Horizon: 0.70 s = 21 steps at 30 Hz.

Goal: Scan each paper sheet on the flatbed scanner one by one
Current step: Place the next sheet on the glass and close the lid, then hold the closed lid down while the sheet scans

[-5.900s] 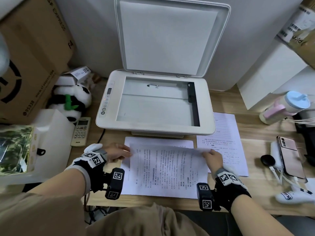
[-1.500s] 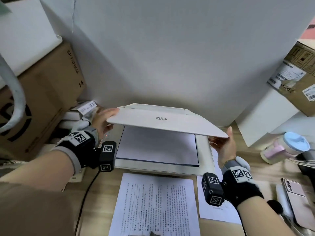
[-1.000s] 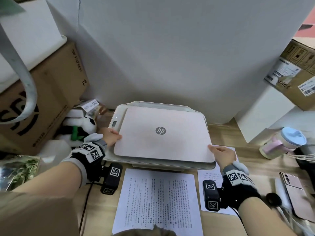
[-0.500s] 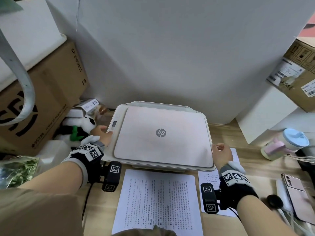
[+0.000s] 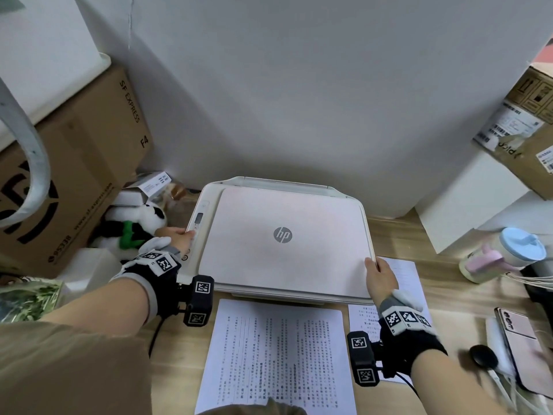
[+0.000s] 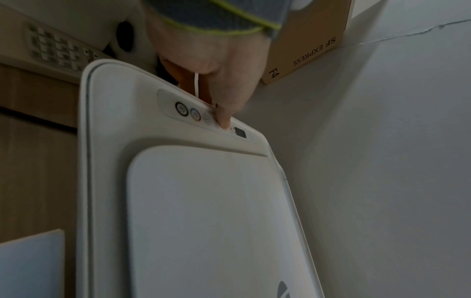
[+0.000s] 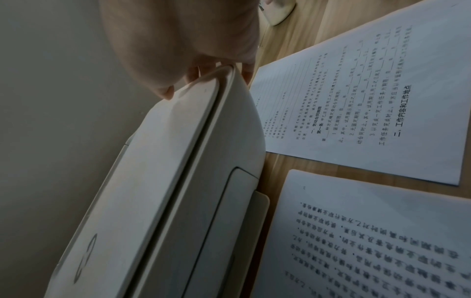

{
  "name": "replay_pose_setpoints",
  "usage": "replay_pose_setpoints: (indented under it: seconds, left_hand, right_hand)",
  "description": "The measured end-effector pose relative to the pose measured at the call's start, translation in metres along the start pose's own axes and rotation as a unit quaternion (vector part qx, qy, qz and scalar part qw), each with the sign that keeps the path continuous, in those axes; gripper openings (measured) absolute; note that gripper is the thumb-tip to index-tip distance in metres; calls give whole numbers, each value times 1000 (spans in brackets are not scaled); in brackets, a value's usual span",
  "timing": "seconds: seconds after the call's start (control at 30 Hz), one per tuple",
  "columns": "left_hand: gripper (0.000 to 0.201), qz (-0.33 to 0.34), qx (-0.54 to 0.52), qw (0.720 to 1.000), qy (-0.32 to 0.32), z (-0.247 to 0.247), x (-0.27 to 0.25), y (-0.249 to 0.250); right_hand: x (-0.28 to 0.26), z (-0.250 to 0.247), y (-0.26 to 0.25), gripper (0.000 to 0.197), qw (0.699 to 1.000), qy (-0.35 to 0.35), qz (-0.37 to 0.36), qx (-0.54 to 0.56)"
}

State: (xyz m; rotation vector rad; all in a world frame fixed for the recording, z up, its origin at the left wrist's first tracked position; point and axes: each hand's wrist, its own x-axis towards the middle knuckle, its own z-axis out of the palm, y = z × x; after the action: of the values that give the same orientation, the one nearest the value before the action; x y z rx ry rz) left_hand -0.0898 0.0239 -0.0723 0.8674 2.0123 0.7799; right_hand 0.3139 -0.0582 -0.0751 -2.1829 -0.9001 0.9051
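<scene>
Head view bright, edges warped; both wrist views dim

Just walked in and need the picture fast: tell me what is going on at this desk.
A person is scanning papers. The scanner lid is down. The left hand presses a fingertip on the control panel; the right hand grips the lid's front right corner. A printed sheet lies in front of the scanner, another sheet at its right.

Wall: plain grey-white, with a thin crack at upper left.
Desk: light wood grain, set against the wall.
Light: soft and even, with faint shadows under the stacked boxes.
</scene>
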Motion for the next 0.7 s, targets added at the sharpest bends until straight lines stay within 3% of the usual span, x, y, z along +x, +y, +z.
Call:
replay_pose_setpoints:
  seconds: [0.07,0.2,0.37,0.47,0.7]
  left_hand:
    - [30,-2,-2,1000,4,-2,-1,3]
    - [26,1,-10,1000,-17,-2,-5,3]
    - [31,29,33,996,78,6,-30,-7]
    - [33,47,85,992,86,7,-44,-17]
    - [41,84,91,988,91,8,-70,-40]
  right_hand:
    - [0,-1,1,39,1000,-2,-2,3]
    - [-2,-3,2,39,1000,-1,-2,2]
    - [-9,-8,13,39,1000,13,-9,-19]
    - [-16,-7,19,38,1000,26,-13,-9]
    - [-28,-5,27,37,998,40,-38,31]
